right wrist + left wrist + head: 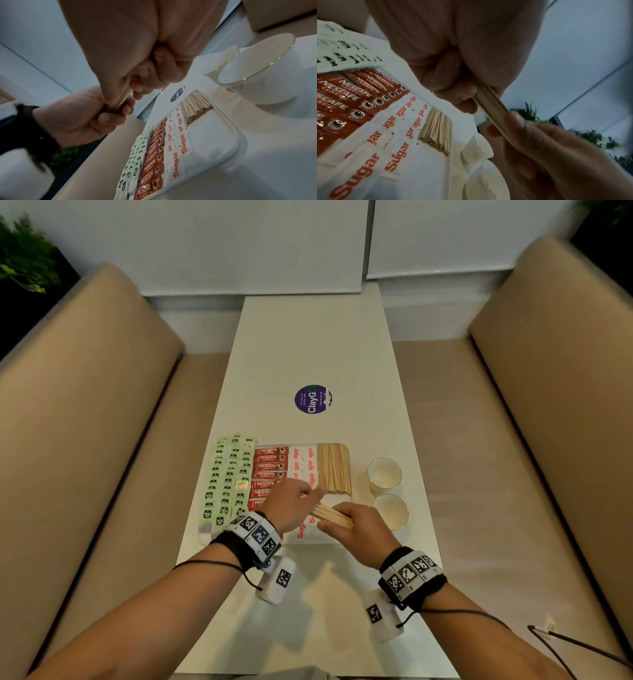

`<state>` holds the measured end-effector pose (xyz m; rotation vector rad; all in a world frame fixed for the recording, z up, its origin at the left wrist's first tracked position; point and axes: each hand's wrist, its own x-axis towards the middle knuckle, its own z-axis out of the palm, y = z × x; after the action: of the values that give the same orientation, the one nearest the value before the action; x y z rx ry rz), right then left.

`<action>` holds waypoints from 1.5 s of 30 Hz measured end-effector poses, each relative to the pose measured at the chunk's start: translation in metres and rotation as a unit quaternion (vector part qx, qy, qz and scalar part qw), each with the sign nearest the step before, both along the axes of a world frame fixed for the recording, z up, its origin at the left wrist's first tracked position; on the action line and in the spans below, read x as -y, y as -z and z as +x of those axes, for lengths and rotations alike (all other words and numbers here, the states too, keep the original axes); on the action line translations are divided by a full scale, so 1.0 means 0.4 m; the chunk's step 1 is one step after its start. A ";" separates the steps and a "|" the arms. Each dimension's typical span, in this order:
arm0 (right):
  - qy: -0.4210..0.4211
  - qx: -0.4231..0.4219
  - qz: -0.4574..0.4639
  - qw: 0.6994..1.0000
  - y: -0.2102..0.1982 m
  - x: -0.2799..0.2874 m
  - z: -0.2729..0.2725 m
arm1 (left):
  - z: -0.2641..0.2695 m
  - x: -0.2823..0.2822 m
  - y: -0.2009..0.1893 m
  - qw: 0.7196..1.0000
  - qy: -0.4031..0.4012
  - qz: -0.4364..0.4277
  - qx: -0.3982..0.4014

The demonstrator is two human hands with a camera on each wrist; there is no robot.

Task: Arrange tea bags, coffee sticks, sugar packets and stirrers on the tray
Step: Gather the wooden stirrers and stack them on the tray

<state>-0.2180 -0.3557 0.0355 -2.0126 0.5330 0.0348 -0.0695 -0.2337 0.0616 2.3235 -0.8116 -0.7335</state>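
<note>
A white tray [337,537] lies on the table. It holds rows of green tea bags [226,481], red coffee sticks [270,467], white sugar packets [303,463] and a laid-out row of wooden stirrers [334,469]. Both hands hold one small bundle of stirrers [332,513] above the tray's near right part. My left hand [291,501] pinches the bundle's far end, and my right hand [356,523] grips its near end. In the left wrist view the bundle [493,106] runs between both hands. The right wrist view shows the bundle [122,99] edge-on.
Two white cups [384,474] [392,510] stand just right of the tray. A round purple sticker [312,399] sits mid-table beyond it. Beige bench seats [85,405] flank the narrow white table [318,344] on both sides.
</note>
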 end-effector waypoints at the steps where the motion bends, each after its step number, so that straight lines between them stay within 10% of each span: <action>1: 0.008 0.002 0.003 1.000 0.000 0.003 0.002 | -0.009 -0.004 0.003 1.000 0.003 0.011 -0.003; 19: 0.137 0.053 0.222 0.964 -0.018 0.032 0.025 | -0.026 -0.020 0.033 0.994 -0.085 -0.012 -0.071; 27: 0.163 0.068 0.132 0.975 0.009 0.017 0.036 | -0.052 -0.011 0.028 0.988 -0.118 -0.049 -0.086; 39: -0.153 -0.056 0.038 0.986 -0.010 -0.009 0.021 | 0.011 0.002 0.012 0.996 0.063 0.057 -0.005; 45: -0.130 -0.075 -0.001 0.989 0.041 -0.019 0.021 | 0.012 0.019 0.023 0.993 0.052 0.092 0.061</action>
<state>-0.2097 -0.3481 0.0192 -2.0804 0.3596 0.3464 -0.0645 -0.2413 0.0524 2.5257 -0.9617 -0.7434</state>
